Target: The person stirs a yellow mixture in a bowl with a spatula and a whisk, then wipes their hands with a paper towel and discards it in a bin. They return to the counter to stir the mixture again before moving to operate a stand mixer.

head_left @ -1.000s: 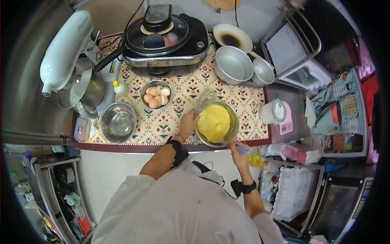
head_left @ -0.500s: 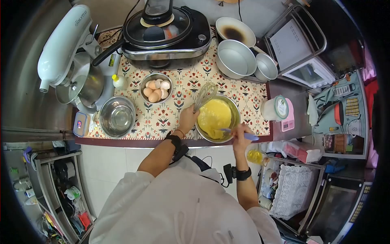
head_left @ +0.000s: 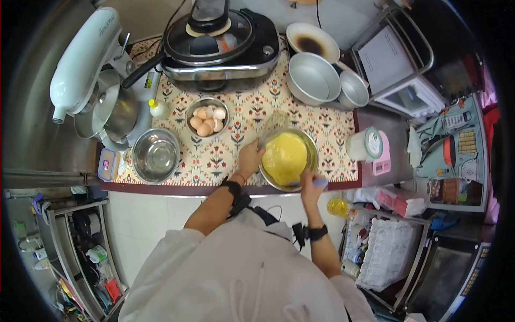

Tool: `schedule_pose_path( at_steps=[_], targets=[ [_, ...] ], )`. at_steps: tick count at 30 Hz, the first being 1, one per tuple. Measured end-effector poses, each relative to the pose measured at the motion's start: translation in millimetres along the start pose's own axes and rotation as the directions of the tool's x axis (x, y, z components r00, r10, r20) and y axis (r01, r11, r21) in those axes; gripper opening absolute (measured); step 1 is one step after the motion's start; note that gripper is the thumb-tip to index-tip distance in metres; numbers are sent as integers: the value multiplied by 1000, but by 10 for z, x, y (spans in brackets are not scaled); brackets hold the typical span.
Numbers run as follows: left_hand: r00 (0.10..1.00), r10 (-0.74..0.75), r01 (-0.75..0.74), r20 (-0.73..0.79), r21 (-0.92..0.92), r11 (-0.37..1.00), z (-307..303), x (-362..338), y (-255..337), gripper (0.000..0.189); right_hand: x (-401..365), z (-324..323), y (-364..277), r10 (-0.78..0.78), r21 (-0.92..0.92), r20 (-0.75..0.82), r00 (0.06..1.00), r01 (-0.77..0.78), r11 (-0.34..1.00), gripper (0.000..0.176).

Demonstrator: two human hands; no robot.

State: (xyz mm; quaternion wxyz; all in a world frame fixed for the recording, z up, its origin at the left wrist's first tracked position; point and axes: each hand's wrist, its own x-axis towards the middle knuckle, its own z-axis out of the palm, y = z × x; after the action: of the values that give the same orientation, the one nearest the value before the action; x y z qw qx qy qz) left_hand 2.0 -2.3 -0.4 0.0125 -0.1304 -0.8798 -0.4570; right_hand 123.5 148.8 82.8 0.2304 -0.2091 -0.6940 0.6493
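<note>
A metal bowl point(head_left: 315, 154) near the counter's front edge holds smooth yellow batter point(head_left: 285, 156). My left hand point(head_left: 250, 159) is closed around the handle of a wire whisk point(head_left: 274, 124), beside the bowl's left rim. The whisk's wires stick up over the far left rim, slightly blurred. At the near right rim, my right hand point(head_left: 310, 189) grips a spatula with a purple handle point(head_left: 320, 182). The spatula's head dips into the batter by the near wall and is mostly hidden.
Left of the batter bowl stand a bowl of eggshells point(head_left: 208, 119), another metal bowl point(head_left: 155, 155) and a stand mixer point(head_left: 88, 64). An electric griddle point(head_left: 220, 67) sits behind. Cake tins point(head_left: 314, 79) and a lidded tub point(head_left: 365, 145) are to the right.
My right hand has moved left and toward me, bringing the spatula to the bowl's near side. My left hand stays almost in place with the whisk.
</note>
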Motion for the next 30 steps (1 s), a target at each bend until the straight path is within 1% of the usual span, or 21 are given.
schedule_pose_path(
  at_steps=[1,2,3,6,7,9,10,11,14,15,17,18,19,20,22,23,26,27,30],
  targets=[
    [998,-30,29,52,12,1000,8,-114,-4,32,87,29,-129,56,30,-15,998,-55,998,32],
    [996,-45,43,80,22,999,7,-71,-1,33,217,65,-245,86,68,-20,996,-84,994,31],
    [994,-60,57,92,32,998,2,40,14,33,274,88,-335,100,40,-53,994,-98,994,29],
    [992,-63,64,111,-6,998,-11,25,11,33,201,173,-294,-136,136,-135,982,154,979,28],
    [992,-69,70,103,-2,998,-19,29,31,33,117,205,-54,-113,145,-151,982,135,980,28],
    [993,-78,78,88,4,997,-39,26,71,33,-26,55,183,-78,76,-50,996,81,994,28],
    [993,-70,69,94,13,998,-39,37,77,33,-21,89,-20,-59,34,6,998,59,998,28],
    [990,-62,60,126,19,998,-18,-55,94,34,221,10,-251,97,164,0,995,-95,982,29],
    [994,-33,31,104,18,999,-10,44,80,33,256,109,-487,-25,130,-118,993,40,991,32],
    [995,-31,30,98,10,999,8,21,75,33,221,120,-354,-69,199,-137,988,95,975,34],
    [995,-61,61,84,-2,998,1,29,114,32,19,7,122,-154,13,-74,985,156,988,33],
    [994,-77,78,80,-7,997,3,25,114,32,-74,18,130,-190,-79,-37,981,187,979,32],
    [997,-69,69,47,5,998,13,62,107,29,-73,-35,119,-133,-24,-2,991,133,991,32],
    [997,-65,64,31,17,998,30,45,96,27,-39,-110,119,-40,68,-35,999,42,997,31],
    [999,-35,35,12,17,999,57,50,111,27,260,-23,-363,128,263,-76,989,-104,959,31],
    [1000,-20,20,3,8,1000,39,61,120,27,318,-13,-498,-16,164,-54,998,25,986,31],
    [1000,-5,4,-8,-13,1000,40,5,110,28,292,81,-163,-203,152,-167,965,228,962,31],
    [1000,4,-4,-15,-18,1000,41,19,88,28,175,159,-101,-264,50,-143,954,273,961,31],
    [999,-27,28,-23,30,999,104,9,33,29,61,-18,38,-68,133,-18,998,69,989,31]
  ],
)
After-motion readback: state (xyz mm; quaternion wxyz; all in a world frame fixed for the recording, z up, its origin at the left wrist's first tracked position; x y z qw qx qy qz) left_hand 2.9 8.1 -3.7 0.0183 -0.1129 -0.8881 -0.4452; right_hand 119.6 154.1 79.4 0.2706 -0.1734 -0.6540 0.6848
